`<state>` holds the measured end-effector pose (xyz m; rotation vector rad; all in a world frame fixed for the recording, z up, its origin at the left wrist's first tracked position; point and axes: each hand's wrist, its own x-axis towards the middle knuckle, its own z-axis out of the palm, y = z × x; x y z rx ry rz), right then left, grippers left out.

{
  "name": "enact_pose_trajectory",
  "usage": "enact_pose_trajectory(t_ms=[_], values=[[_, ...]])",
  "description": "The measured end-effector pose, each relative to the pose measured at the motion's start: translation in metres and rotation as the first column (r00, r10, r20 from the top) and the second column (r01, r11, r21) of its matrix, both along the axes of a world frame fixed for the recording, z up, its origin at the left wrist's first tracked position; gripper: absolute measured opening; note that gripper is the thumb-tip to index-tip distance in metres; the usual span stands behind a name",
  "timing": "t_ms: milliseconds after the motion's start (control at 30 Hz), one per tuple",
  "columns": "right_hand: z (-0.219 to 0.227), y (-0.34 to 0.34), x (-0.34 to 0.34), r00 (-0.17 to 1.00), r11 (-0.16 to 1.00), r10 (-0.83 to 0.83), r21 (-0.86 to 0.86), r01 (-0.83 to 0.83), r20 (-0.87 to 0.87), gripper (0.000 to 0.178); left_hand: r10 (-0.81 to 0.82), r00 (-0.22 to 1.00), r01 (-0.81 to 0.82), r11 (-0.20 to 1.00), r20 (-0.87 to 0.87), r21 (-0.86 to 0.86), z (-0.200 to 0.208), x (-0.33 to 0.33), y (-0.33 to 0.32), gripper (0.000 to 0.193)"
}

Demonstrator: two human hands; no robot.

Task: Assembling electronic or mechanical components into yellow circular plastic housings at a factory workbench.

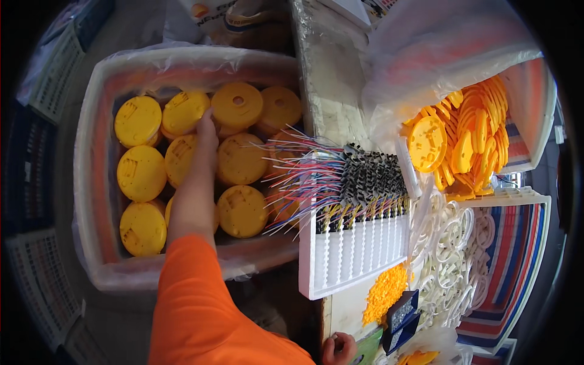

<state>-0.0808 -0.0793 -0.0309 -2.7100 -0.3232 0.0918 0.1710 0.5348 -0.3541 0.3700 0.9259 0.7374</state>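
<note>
My left hand (pixel 207 126) reaches into a large plastic-lined bin (pixel 89 164) and is closed at the right edge of a round yellow plastic cover (pixel 185 112). That cover lies slightly tilted on top of a stack; most of my fingertips are hidden. Around it stand several stacks of similar round yellow covers, one with a hole in its middle (pixel 237 104). At the lower edge, my right hand (pixel 339 348) rests by the table edge with curled fingers. Whatever it may hold cannot be made out.
A white foam tray (pixel 359 258) of black parts with coloured wires juts over the bin's right side. Further right are a container of orange covers (pixel 427 144), white plastic rings (pixel 453 243), small orange pieces (pixel 386 292) and dark blue boxes (pixel 401 322) of small metal parts.
</note>
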Motion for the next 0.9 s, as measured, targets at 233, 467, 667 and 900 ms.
enact_pose_trajectory(t_ms=[233,467,667,900], values=[[0.008,0.022,0.009,0.983,0.987,0.162,-0.010,-0.162,0.083,0.011,0.249,0.948,-0.274,0.956,-0.200,-0.107,-0.045,-0.046,0.015,0.056],[-0.004,-0.010,-0.004,0.996,0.998,0.034,0.058,-0.029,-0.078,0.014,0.040,0.831,-0.072,0.997,-0.555,-0.035,-0.012,-0.041,0.037,0.062],[-0.012,-0.014,-0.008,0.997,0.997,0.028,0.071,-0.023,-0.068,0.014,0.478,0.791,-0.478,0.872,-0.383,0.101,-0.068,-0.075,0.072,0.054],[0.018,0.026,0.002,1.000,0.999,-0.016,0.037,0.017,-0.019,0.014,0.248,0.847,-0.121,0.951,-0.471,0.284,-0.011,-0.076,0.043,0.054]])
